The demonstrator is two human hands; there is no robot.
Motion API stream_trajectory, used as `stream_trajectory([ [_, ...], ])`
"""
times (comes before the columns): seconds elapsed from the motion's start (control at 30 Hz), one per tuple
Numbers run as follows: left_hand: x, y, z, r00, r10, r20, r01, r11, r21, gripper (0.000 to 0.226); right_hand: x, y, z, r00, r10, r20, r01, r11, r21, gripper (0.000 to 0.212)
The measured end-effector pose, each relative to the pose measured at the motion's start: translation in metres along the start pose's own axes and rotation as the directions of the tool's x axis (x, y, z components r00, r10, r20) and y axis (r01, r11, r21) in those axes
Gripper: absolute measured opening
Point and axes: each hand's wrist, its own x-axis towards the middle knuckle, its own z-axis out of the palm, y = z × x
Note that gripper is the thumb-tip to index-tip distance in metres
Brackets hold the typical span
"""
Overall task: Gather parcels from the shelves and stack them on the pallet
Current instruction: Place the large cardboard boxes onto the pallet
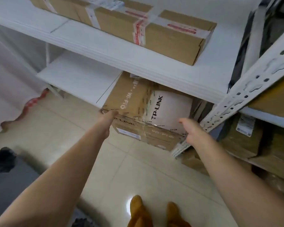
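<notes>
The brown TP-LINK parcel (138,112) sits on the lower shelf (75,76) of the white rack, its near corner sticking out over the tiled floor (129,169). The left hand (107,117) touches the parcel's left front corner, but how its grip lies I cannot tell. The right hand (191,128) is at the parcel's right side, fingers loose and open, gripping nothing. A long taped parcel (138,25) lies on the upper shelf (105,51).

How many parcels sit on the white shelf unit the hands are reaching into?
2: a taped carton on the upper shelf, a TP-LINK box on the lower shelf; more may be hidden behind.
</notes>
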Motion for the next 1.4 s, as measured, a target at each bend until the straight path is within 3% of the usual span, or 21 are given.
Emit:
stream_trajectory([
  [0.07,0.022,0.003,0.0,0.997,0.074,-0.03,-0.072,0.995,0.07,0.08,0.005,0.0,0.008,0.999,-0.006,-0.039,0.006,1.0,0.0,0.042],
  [0.17,0.055,0.002,-0.003,0.994,0.106,0.005,-0.106,0.985,0.139,0.097,0.015,0.009,0.011,0.996,-0.038,-0.086,0.038,0.999,-0.008,0.042],
  [0.27,0.08,-0.002,-0.002,0.992,0.113,0.05,-0.121,0.971,0.206,0.092,0.025,0.019,0.013,0.984,-0.086,-0.155,0.086,0.996,-0.002,0.05],
  [0.37,0.094,-0.006,0.001,0.987,0.15,0.05,-0.158,0.948,0.278,0.065,0.028,0.026,0.012,0.978,-0.091,-0.186,0.095,0.995,0.016,0.063],
  [0.5,0.102,-0.008,-0.001,0.984,0.178,0.023,-0.172,0.9,0.401,0.072,0.026,0.026,0.01,0.977,-0.084,-0.198,0.087,0.996,0.004,0.064],
  [0.67,0.101,-0.012,-0.016,0.994,0.094,-0.056,-0.047,0.83,0.555,0.087,0.009,0.037,0.004,0.973,-0.029,-0.23,0.04,0.998,0.044,0.067],
  [0.77,0.098,-0.023,-0.027,0.99,0.036,-0.137,0.068,0.729,0.681,0.085,-0.003,0.052,0.006,0.968,0.084,-0.236,-0.083,0.996,0.013,0.084],
  [0.83,0.098,-0.028,-0.032,0.985,-0.008,-0.172,0.124,0.726,0.676,0.084,-0.002,0.055,0.007,0.971,0.143,-0.193,-0.142,0.99,0.022,0.09],
  [0.93,0.097,-0.027,-0.028,0.989,-0.028,-0.148,0.118,0.752,0.649,0.081,0.004,0.053,0.014,0.968,0.135,-0.213,-0.139,0.99,-0.002,0.088],
  [1.13,0.098,-0.032,-0.019,0.988,0.15,-0.043,-0.082,0.734,0.674,0.073,0.005,0.048,0.021,0.96,-0.012,-0.281,-0.02,0.994,-0.109,0.079],
  [1.27,0.098,-0.032,-0.032,0.977,0.18,-0.115,-0.024,0.63,0.776,0.081,0.004,0.043,0.007,0.97,0.06,-0.235,-0.117,0.964,-0.237,0.077],
  [1.33,0.101,-0.03,-0.042,0.984,0.117,-0.132,0.042,0.573,0.819,0.093,0.001,0.034,-0.001,0.973,0.118,-0.2,-0.177,0.934,-0.309,0.069],
  [1.4,0.105,-0.031,-0.043,0.992,0.054,-0.114,0.061,0.583,0.81,0.095,0.003,0.027,-0.006,0.975,0.117,-0.191,-0.173,0.936,-0.307,0.057],
])
